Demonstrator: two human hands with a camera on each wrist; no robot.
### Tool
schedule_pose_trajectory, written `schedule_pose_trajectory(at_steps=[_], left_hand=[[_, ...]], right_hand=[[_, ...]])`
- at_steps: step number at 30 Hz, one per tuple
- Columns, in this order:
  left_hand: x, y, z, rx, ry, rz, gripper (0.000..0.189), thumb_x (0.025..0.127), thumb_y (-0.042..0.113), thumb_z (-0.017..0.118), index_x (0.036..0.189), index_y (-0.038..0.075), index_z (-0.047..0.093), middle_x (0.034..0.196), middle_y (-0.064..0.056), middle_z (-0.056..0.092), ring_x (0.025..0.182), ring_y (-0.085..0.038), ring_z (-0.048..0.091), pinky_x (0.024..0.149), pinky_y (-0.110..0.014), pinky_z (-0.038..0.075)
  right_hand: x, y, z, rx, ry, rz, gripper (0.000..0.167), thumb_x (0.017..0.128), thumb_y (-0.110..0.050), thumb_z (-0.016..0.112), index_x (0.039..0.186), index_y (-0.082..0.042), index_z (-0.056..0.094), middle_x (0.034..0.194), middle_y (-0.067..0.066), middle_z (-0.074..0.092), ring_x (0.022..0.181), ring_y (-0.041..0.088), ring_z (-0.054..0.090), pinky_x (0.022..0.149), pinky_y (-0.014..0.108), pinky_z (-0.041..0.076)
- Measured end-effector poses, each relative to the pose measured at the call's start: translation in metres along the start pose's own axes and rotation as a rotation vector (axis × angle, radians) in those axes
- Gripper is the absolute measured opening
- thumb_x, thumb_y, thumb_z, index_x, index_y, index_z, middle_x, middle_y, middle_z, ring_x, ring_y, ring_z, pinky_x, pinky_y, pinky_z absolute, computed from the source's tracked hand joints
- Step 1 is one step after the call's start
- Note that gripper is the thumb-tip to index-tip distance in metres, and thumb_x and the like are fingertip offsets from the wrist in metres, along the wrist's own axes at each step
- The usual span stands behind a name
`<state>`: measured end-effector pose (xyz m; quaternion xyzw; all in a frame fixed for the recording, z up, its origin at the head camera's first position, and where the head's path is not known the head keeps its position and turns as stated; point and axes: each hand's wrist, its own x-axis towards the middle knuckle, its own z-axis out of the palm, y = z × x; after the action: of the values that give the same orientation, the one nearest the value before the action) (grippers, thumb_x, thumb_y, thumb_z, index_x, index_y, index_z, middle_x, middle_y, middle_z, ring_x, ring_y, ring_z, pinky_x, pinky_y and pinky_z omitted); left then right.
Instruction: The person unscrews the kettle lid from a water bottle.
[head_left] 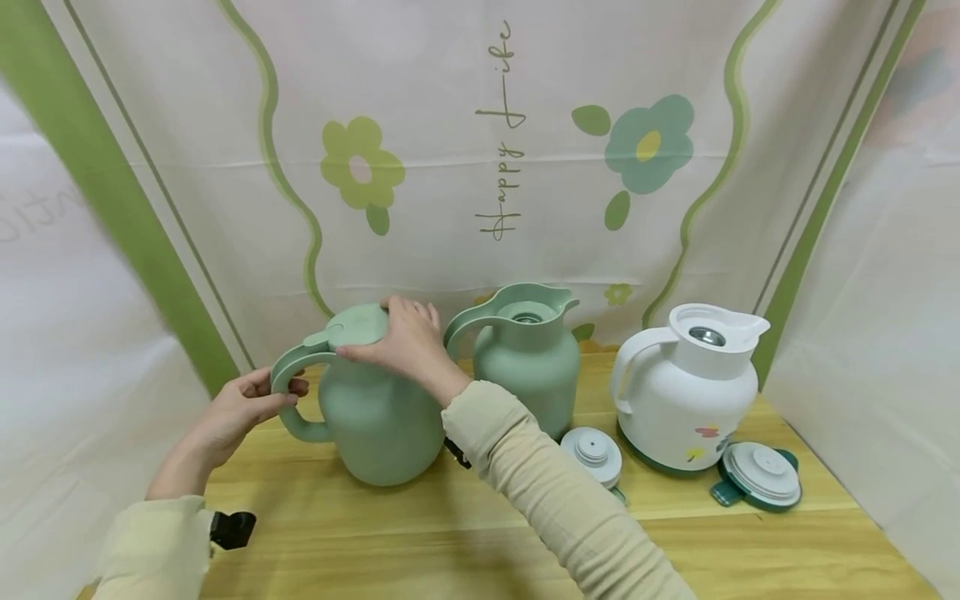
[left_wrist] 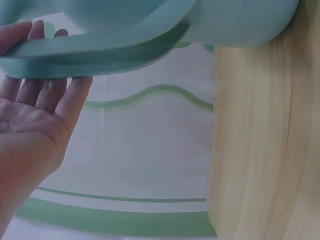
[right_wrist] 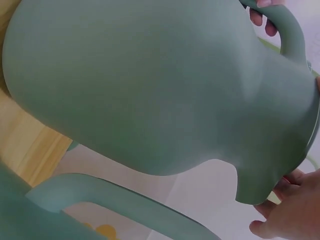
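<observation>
A: What is recorded at the rear, and below it?
B: The rear is covered by a floral cloth (head_left: 435,75), on which "Happy Life" is printed sideways. Below, the items are borne by a wooden table (head_left: 360,550).
A: How are the vessels placed?
B: The lidded green jug (head_left: 386,429) is located at the left of the row. To its right, the white jug (head_left: 686,408) is found at the far end, uncovered. Between them is set the open green jug (head_left: 528,375), partly hidden by the right sleeve (head_left: 517,454).
A: How are the hands engaged?
B: The handle (head_left: 302,428) of the lidded jug is gripped by the left hand (head_left: 232,412), the thumb being placed in front and the fingers behind. The jug's top is grasped by the right hand (head_left: 408,342), with thumb and fingers spread across the fitted lid (head_left: 358,323).
A: And the smallest items?
B: A green-rimmed lid (head_left: 761,475) is noted just beside the white jug. A pale lid (head_left: 592,454) is observed between the two uncovered jugs.
</observation>
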<state>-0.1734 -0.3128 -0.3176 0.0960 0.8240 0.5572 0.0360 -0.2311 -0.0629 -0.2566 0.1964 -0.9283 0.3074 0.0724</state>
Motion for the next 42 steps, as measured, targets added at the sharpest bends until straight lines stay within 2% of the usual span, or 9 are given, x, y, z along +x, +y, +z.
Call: schedule_pose_trajectory(at_steps=[3, 10, 21, 29, 34, 37, 42], left_hand=[[0.0, 0.001, 0.002, -0.005, 0.021, 0.007, 0.022, 0.094, 0.013, 0.058, 0.111, 0.026, 0.062, 0.099, 0.024, 0.067, 0.096, 0.007, 0.061, 0.082, -0.008, 0.044], [0.002, -0.002, 0.003, -0.046, 0.041, 0.007, 0.028, 0.095, 0.01, 0.057, 0.109, 0.034, 0.06, 0.099, 0.022, 0.066, 0.096, 0.007, 0.061, 0.082, -0.008, 0.045], [0.004, 0.0, 0.005, -0.037, 0.077, -0.008, 0.029, 0.096, 0.011, 0.054, 0.111, 0.035, 0.056, 0.099, 0.024, 0.065, 0.098, 0.009, 0.058, 0.083, -0.006, 0.044], [0.005, 0.0, 0.01, 0.003, 0.114, -0.031, 0.023, 0.097, 0.017, 0.052, 0.116, 0.029, 0.054, 0.097, 0.028, 0.063, 0.098, 0.01, 0.057, 0.084, -0.006, 0.042], [0.009, 0.002, 0.013, 0.039, 0.149, -0.049, 0.035, 0.098, 0.02, 0.052, 0.131, 0.01, 0.049, 0.097, 0.031, 0.061, 0.098, 0.013, 0.055, 0.084, -0.006, 0.041], [0.011, 0.002, 0.014, 0.043, 0.159, -0.053, 0.042, 0.098, 0.021, 0.051, 0.136, 0.003, 0.045, 0.098, 0.032, 0.06, 0.098, 0.015, 0.054, 0.084, -0.006, 0.041], [0.012, 0.003, 0.015, 0.04, 0.158, -0.046, 0.043, 0.099, 0.02, 0.05, 0.137, 0.002, 0.043, 0.098, 0.032, 0.06, 0.097, 0.016, 0.054, 0.083, -0.006, 0.041]], right_hand=[[0.001, 0.0, -0.002, -0.02, -0.013, -0.005, 0.084, 0.073, -0.061, 0.071, 0.137, -0.014, 0.045, 0.132, 0.0, 0.056, 0.125, 0.02, 0.048, 0.114, 0.041, 0.024], [0.003, 0.0, -0.003, -0.089, -0.054, 0.019, 0.093, 0.072, -0.069, 0.067, 0.145, -0.018, 0.039, 0.141, -0.001, 0.048, 0.124, 0.022, 0.042, 0.096, 0.039, 0.033], [0.001, -0.005, -0.007, -0.185, -0.083, 0.024, 0.09, 0.07, -0.074, 0.064, 0.142, -0.024, 0.042, 0.131, 0.003, 0.046, 0.115, 0.022, 0.039, 0.094, 0.035, 0.033], [0.001, -0.008, -0.006, -0.169, -0.09, 0.022, 0.084, 0.073, -0.069, 0.065, 0.135, -0.016, 0.047, 0.128, 0.002, 0.049, 0.115, 0.019, 0.044, 0.097, 0.034, 0.035], [0.001, -0.007, -0.009, -0.223, -0.093, 0.003, 0.086, 0.073, -0.072, 0.062, 0.136, -0.017, 0.048, 0.128, 0.002, 0.049, 0.112, 0.021, 0.044, 0.097, 0.036, 0.034], [-0.001, -0.006, -0.011, -0.235, -0.099, 0.0, 0.087, 0.072, -0.074, 0.061, 0.139, -0.021, 0.047, 0.129, 0.002, 0.048, 0.11, 0.022, 0.043, 0.096, 0.036, 0.033], [-0.001, -0.005, -0.012, -0.221, -0.1, -0.009, 0.085, 0.073, -0.073, 0.062, 0.139, -0.02, 0.047, 0.129, 0.002, 0.048, 0.11, 0.021, 0.043, 0.095, 0.036, 0.033]])
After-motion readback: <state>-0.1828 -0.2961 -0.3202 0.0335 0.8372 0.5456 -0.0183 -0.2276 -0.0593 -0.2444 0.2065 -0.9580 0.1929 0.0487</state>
